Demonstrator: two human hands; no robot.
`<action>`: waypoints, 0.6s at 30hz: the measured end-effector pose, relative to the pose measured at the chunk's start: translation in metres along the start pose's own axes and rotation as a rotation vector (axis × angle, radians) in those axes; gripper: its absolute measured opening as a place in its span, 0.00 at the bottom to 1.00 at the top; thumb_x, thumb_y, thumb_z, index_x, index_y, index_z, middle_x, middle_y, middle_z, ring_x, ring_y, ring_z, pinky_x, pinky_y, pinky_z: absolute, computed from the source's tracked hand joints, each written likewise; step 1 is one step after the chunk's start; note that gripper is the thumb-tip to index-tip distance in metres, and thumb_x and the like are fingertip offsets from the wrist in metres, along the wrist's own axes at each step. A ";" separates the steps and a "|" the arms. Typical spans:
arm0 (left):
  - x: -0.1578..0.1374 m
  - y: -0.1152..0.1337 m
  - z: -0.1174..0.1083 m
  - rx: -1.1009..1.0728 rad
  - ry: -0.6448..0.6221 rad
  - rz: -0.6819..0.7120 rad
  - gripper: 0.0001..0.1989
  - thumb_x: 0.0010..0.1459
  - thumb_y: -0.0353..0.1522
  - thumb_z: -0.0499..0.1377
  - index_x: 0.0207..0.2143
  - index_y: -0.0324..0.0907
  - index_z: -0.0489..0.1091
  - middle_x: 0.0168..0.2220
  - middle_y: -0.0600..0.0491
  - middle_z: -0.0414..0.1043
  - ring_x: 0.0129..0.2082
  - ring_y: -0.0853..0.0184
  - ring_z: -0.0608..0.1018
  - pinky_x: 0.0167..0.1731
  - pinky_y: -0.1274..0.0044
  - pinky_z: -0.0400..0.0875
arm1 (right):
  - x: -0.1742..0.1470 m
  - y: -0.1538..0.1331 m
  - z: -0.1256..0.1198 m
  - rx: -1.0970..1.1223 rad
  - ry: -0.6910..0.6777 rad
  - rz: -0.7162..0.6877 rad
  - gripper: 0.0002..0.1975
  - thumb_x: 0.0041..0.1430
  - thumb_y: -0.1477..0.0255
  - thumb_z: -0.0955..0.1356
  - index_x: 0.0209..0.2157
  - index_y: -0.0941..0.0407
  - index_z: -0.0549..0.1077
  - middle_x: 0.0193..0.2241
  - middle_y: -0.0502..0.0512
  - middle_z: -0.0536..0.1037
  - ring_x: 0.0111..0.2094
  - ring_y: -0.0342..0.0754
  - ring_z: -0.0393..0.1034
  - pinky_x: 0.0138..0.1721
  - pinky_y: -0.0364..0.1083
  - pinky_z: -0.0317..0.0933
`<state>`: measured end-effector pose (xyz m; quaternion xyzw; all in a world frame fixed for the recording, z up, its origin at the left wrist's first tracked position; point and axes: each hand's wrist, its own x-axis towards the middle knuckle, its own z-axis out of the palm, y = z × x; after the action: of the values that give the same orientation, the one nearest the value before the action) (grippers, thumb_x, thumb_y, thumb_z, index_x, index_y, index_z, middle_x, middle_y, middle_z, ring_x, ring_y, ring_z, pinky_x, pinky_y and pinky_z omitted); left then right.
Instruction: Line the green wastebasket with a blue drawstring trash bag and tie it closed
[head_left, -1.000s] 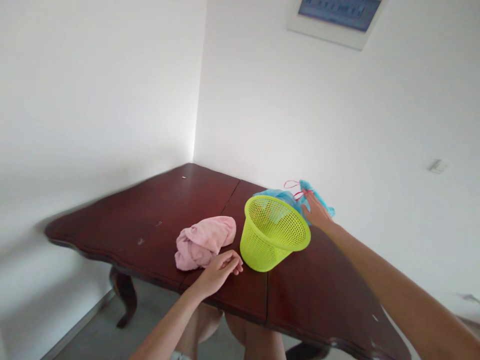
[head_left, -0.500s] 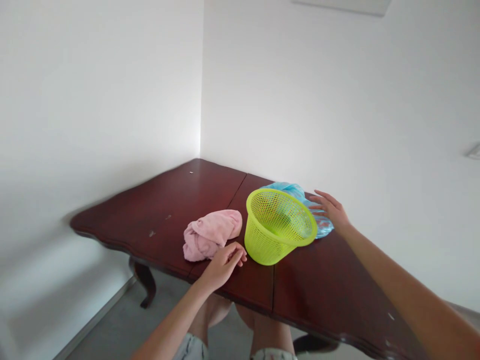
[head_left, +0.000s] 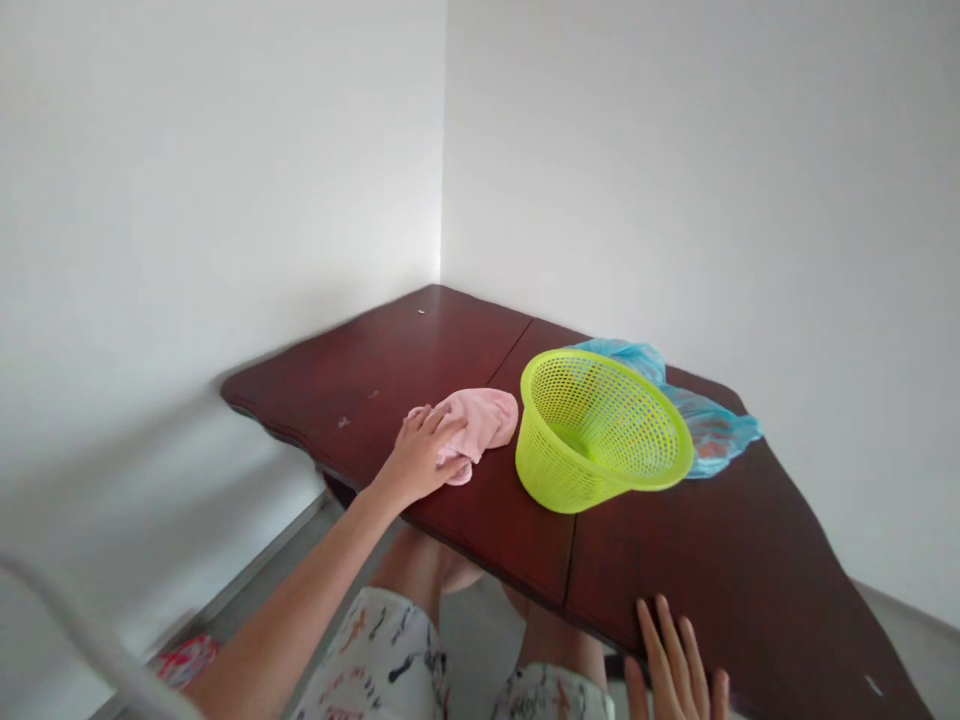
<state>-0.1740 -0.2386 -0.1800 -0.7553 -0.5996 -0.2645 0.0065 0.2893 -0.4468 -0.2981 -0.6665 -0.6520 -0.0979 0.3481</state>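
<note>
Head view: pink cloth (head_left: 486, 418) lies just left of the basket (head_left: 553, 476), long axis slanting, rounded end aimed basketward; left hand (head_left: 421, 455) covers the other end, grip unclear; right hand (head_left: 677, 672), fingers straight and parted, on the basket's near side.

Soft light casts hazy shadows on the left wall (head_left: 225, 170).

L hand (head_left: 424, 458) now on pink cloth (head_left: 486, 415), R hand (head_left: 679, 672) away from blue bag (head_left: 712, 425), nr table edge (head_left: 600, 612)
</note>
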 end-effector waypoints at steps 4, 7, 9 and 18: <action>0.001 0.000 0.002 0.010 -0.047 0.038 0.35 0.66 0.48 0.74 0.73 0.54 0.75 0.78 0.47 0.71 0.79 0.41 0.68 0.78 0.49 0.66 | -0.005 -0.032 0.008 -0.132 -0.017 0.005 0.40 0.84 0.62 0.61 0.89 0.40 0.46 0.88 0.60 0.51 0.87 0.78 0.46 0.80 0.86 0.34; -0.003 0.002 -0.001 0.023 -0.056 0.032 0.37 0.66 0.50 0.74 0.73 0.53 0.73 0.76 0.46 0.73 0.78 0.40 0.68 0.75 0.50 0.70 | 0.000 -0.037 0.005 -0.162 -0.060 0.019 0.40 0.84 0.64 0.62 0.89 0.40 0.46 0.89 0.57 0.48 0.87 0.73 0.44 0.82 0.81 0.34; -0.005 0.005 -0.003 0.034 -0.044 0.033 0.36 0.68 0.51 0.72 0.73 0.52 0.72 0.74 0.44 0.74 0.77 0.41 0.68 0.73 0.50 0.72 | 0.000 -0.036 0.003 -0.173 -0.080 0.029 0.39 0.83 0.64 0.62 0.89 0.41 0.50 0.88 0.57 0.51 0.87 0.71 0.45 0.83 0.78 0.34; -0.015 0.032 -0.012 0.107 -0.001 -0.073 0.31 0.75 0.48 0.67 0.74 0.49 0.73 0.73 0.41 0.76 0.76 0.40 0.68 0.66 0.51 0.78 | -0.001 -0.040 0.009 -0.137 0.041 0.036 0.34 0.82 0.62 0.64 0.84 0.45 0.62 0.82 0.60 0.68 0.83 0.66 0.56 0.84 0.75 0.34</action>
<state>-0.1517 -0.2650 -0.1658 -0.7315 -0.6402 -0.2318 0.0368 0.2491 -0.4457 -0.2919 -0.6982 -0.6246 -0.1495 0.3165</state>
